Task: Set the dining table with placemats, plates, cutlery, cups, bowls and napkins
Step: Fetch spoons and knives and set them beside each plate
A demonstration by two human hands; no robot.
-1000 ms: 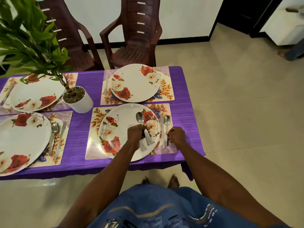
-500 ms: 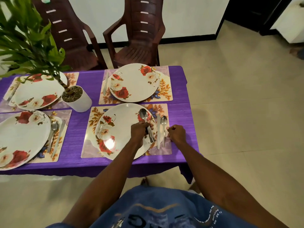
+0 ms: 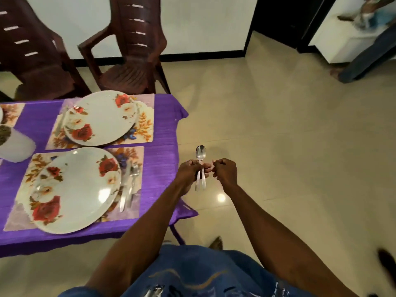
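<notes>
Head view: pot point(image 3: 16, 150) of soil point(image 3: 4, 135).

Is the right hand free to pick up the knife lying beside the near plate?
Probably yes: the right hand holds nothing, and the knife lies uncovered on the placemat. But the left hand, gripping cutlery, sits between them, so it must reach across.

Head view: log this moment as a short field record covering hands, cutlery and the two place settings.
left hand: grips spoon plus other cutlery handles, bowl up, over the floor
right hand: fingers curled, holds nothing visible
near plate: on placemat, knife and spoon beside it on the right
far plate: on placemat, one cutlery piece along its left
</notes>
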